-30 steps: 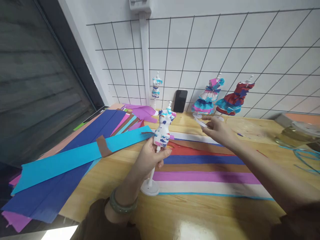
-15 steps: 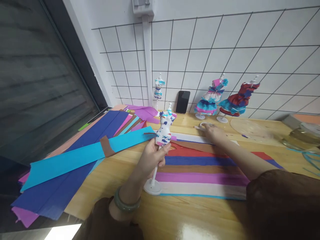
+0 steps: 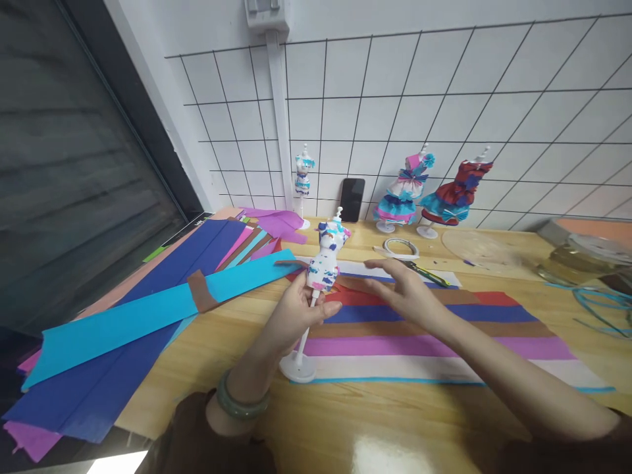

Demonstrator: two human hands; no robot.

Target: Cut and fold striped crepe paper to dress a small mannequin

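My left hand [image 3: 291, 316] is wrapped round the stand of a small white mannequin [image 3: 326, 260] marked with blue, pink and teal patches. The round white base [image 3: 297, 368] rests on the table, and the figure tilts slightly. To its right, my right hand [image 3: 405, 293] hovers over coloured paper strips [image 3: 424, 347], fingers apart and holding nothing. A roll of white tape [image 3: 401, 249] lies behind that hand, beside a yellow and black cutter [image 3: 429, 275]. Left of the mannequin, a bright blue strip [image 3: 133, 318] with a brown band lies across dark blue sheets [image 3: 79, 395].
Along the wall stand a phone [image 3: 352, 199], a small mannequin [image 3: 303, 178] and two dressed mannequins [image 3: 402, 191] [image 3: 459, 191]. A clear container [image 3: 573, 263] and blue cords [image 3: 602, 309] are at the right.
My right hand has left the tape roll and come back toward the mannequin, opening its fingers. The mannequin has turned a little in my left hand. The view has shifted slightly right.
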